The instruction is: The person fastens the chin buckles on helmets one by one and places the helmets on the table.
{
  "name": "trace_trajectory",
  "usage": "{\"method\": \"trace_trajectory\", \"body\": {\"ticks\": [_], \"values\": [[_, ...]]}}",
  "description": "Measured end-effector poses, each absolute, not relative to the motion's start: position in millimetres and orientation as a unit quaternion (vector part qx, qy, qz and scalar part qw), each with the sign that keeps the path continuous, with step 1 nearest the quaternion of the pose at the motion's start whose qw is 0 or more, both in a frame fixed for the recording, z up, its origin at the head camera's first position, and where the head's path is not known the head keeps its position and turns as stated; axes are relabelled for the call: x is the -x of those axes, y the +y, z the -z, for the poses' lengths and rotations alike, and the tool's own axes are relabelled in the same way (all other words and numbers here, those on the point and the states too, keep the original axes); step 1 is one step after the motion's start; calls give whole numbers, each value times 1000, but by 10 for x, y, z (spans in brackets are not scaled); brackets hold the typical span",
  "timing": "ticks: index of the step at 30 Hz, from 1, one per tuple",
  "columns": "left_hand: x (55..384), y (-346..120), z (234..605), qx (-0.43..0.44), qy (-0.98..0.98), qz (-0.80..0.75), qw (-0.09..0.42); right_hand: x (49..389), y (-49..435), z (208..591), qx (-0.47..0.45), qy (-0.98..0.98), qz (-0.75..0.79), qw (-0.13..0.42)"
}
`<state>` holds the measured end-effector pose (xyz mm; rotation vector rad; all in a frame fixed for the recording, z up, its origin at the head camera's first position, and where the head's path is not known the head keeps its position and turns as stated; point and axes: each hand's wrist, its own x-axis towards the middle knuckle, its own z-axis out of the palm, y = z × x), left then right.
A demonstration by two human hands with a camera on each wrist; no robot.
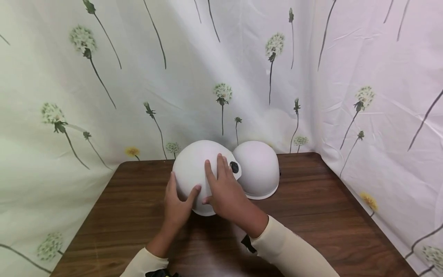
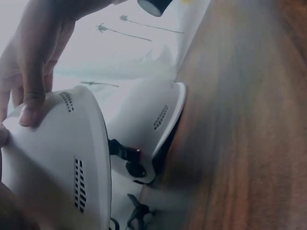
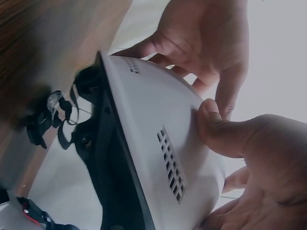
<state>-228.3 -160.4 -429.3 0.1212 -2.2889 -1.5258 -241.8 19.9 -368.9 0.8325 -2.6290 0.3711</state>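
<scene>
Left hand: I had this grip round the left side of the near helmet, thumb apart from fingers.
Right hand: thumb and spread fingers clasped the dome, nearer the black knob.
Near helmet: between both hands, raised over the tabletop (my right wrist view showed its underside).
Far helmet: dome-up, on the knob's side; touching or not, I couldn't tell.

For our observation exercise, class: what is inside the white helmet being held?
Inside the held helmet, dark lining shows, with black straps hanging out. The helmet's own outside hides the rest.
</scene>
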Motion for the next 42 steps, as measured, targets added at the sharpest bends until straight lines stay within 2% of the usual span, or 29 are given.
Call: {"method": "trace_trajectory", "body": {"ticks": [6, 13, 21, 28, 37, 42], "values": [[2209, -1582, 4353, -40, -788, 588, 179, 2322, 198, 3678, -310, -926, -89, 198], [2119, -1565, 4382, -38, -773, 609, 171, 2266, 254, 3681, -316, -925, -111, 180], [2104, -1541, 4439, -27, -753, 640, 150, 2259, 340, 3692, -354, -898, -116, 235], [2090, -1542, 4488, -33, -741, 655, 142, 2255, 358, 3726, -365, -890, -119, 247], [2136, -1673, 4423, -27, -805, 583, 110, 2318, 398, 3768, -353, -889, -92, 277], [2181, -1749, 4345, -10, -850, 509, 135, 2334, 395, 3788, -346, -892, -103, 272]]}}
